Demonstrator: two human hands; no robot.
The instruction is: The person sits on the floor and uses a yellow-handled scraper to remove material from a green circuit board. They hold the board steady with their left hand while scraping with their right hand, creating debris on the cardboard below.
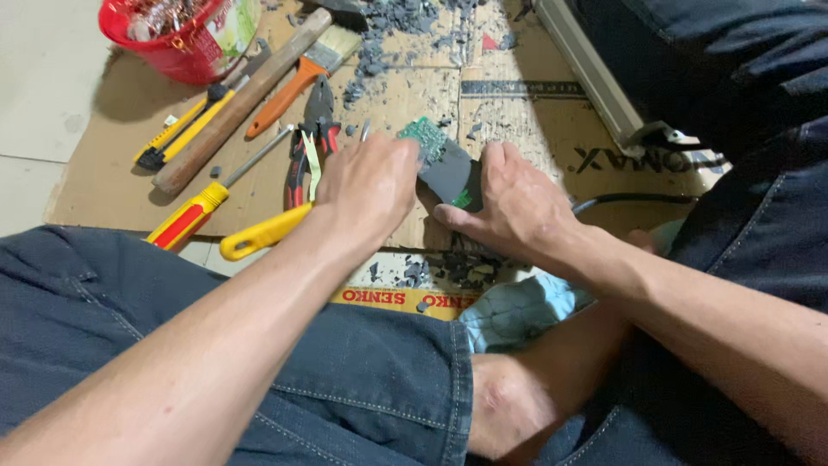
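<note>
Head view: far left, a red basket [185, 53] holds shiny metal scraps, beside tools on cardboard [517, 121]. Centre, the left hand [366, 185] and right hand [517, 203] both have fingers closed on a dark grey casing [448, 177] with a green circuit board [423, 138] protruding.

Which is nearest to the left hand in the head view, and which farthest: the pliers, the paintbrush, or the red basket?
From the left hand:
1. Pliers, red and black handles, just to its left on the cardboard, nearly touching it.
2. Paintbrush, orange handle, farther up and to the left, beyond the pliers.
3. Red basket, farthest, at the top left corner.
</note>
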